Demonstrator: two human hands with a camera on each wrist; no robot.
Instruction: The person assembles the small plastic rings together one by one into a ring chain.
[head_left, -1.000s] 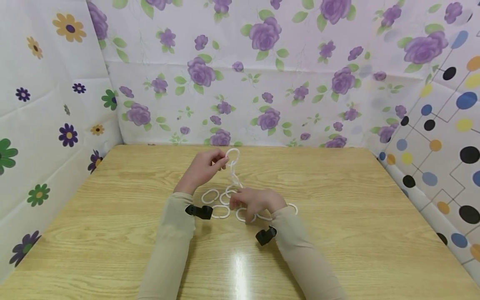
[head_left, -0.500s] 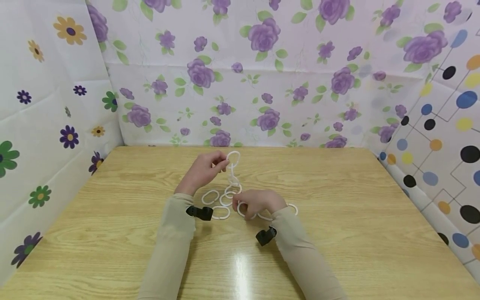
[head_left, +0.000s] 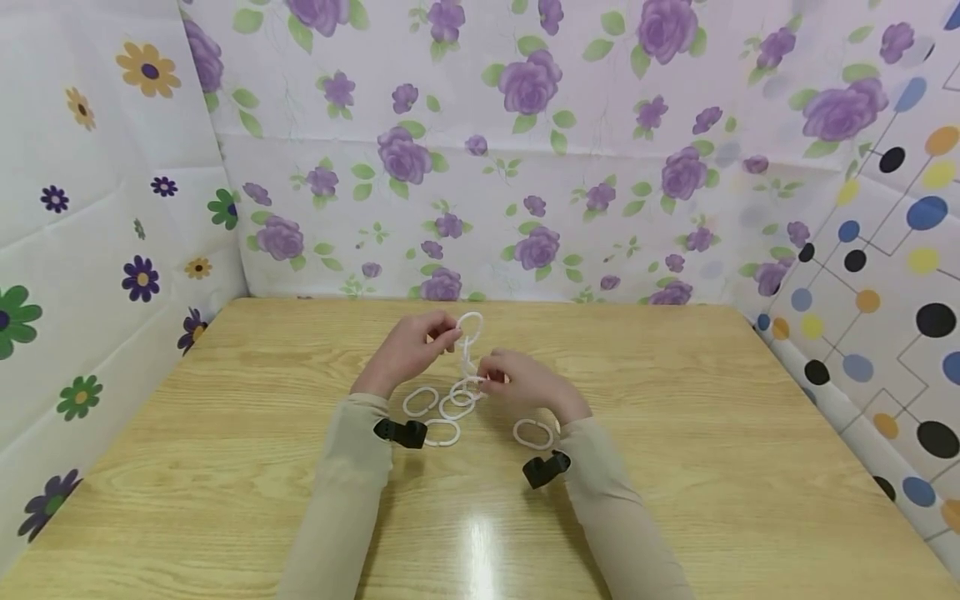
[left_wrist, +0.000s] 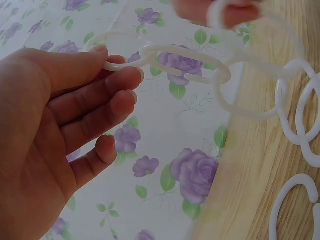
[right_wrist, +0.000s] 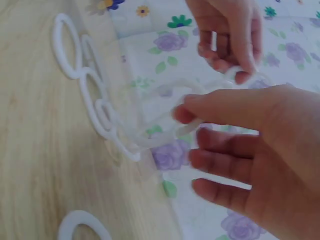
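White plastic C-shaped links are joined into a chain (left_wrist: 220,62) running from my left hand down to the wooden table. With thumb and forefinger, my left hand (head_left: 405,350) pinches the raised end link (head_left: 480,325) near the table's back edge; its other fingers are loosely bent. Close beside the chain's middle, my right hand (head_left: 528,385) pinches a white link (right_wrist: 192,127) between thumb and forefinger, blurred in both wrist views. This link overlaps the chain in view. The chain's lower links (left_wrist: 280,102) lie on the table, overlapping one another.
Loose links lie left of the chain, one (head_left: 406,406) farther back and another (head_left: 442,444) nearer, partly behind the left wrist camera (head_left: 403,433). One more link (head_left: 534,447) lies below the right wrist. Flowered cloth (head_left: 480,208) stands behind the table (head_left: 712,433).
My right hand has picked up a link from the table and moved it up and back to the chain. The left hand keeps holding the end link nearly in place.
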